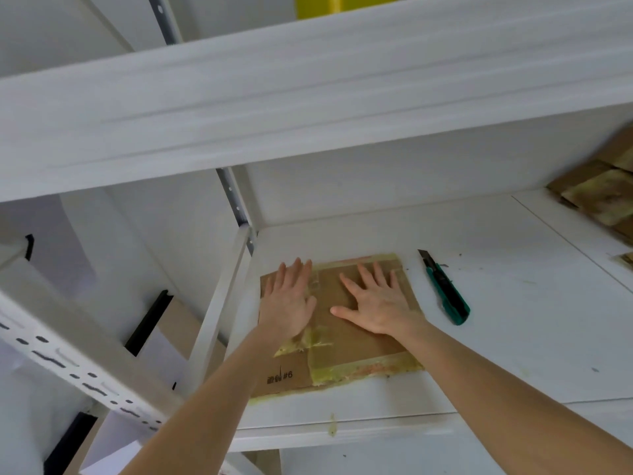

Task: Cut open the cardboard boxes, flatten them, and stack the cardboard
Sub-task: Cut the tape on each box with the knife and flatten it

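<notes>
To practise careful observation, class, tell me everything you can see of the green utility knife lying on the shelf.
The utility knife has a slim teal-green body, apparently plastic, with a black strip along its top and a dark blade tip showing at its far end. It lies flat on the white shelf, pointing away and slightly left, just right of the flattened cardboard without touching it. Only the shelf touches it; the right hand presses on the cardboard instead.

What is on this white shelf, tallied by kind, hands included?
Hands: 2, the left hand and the right hand
Flattened cardboard box under them: 1
Green utility knife: 1
Cardboard heap at far right: 1, pieces too blurred to count
Total: 5
</notes>
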A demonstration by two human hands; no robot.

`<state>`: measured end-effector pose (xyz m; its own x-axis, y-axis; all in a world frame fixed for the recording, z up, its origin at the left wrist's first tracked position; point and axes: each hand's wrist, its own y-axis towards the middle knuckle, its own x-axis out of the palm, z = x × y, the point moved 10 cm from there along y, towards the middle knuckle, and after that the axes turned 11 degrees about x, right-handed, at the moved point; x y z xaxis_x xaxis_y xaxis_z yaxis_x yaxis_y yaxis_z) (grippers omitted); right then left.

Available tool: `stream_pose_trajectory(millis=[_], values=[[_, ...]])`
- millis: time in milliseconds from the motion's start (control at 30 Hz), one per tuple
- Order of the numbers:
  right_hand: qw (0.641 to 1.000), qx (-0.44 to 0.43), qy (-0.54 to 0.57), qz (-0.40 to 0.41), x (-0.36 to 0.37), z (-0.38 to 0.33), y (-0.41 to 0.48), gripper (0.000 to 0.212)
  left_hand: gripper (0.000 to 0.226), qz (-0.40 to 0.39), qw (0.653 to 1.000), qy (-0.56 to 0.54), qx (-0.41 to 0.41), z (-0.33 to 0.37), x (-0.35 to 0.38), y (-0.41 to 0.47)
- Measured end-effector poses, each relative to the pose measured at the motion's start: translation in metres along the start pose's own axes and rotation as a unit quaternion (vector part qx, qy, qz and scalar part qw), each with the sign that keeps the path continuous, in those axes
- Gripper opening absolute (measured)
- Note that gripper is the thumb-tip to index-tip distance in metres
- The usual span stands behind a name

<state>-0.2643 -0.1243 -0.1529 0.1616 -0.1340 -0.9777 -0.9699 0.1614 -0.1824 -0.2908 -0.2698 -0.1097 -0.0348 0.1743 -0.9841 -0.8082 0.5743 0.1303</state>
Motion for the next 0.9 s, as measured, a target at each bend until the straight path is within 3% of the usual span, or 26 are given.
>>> stream_pose_trajectory(millis=[167,267,400,900], values=[[0.999,0.009,-0.019,-0.031,0.025,0.002,0.009,0.084,0.065,-0.066,0.998,0.017,-0.016,-0.015,0.034,0.026],[0.999,0.011,-0.019,-0.023,0.027,0.001,0.011,0.071,0.065,-0.103,0.994,0.021,-0.026,-0.017,0.064,0.022],[0.999,0.013,-0.018,-0.030,0.022,0.005,0.017,0.062,0.064,-0.099,0.994,0.033,-0.028,-0.020,0.075,0.022],[0.999,0.043,-0.020,-0.003,0.025,0.003,0.036,0.074,0.065,-0.094,0.994,0.044,-0.024,-0.020,0.072,0.024]])
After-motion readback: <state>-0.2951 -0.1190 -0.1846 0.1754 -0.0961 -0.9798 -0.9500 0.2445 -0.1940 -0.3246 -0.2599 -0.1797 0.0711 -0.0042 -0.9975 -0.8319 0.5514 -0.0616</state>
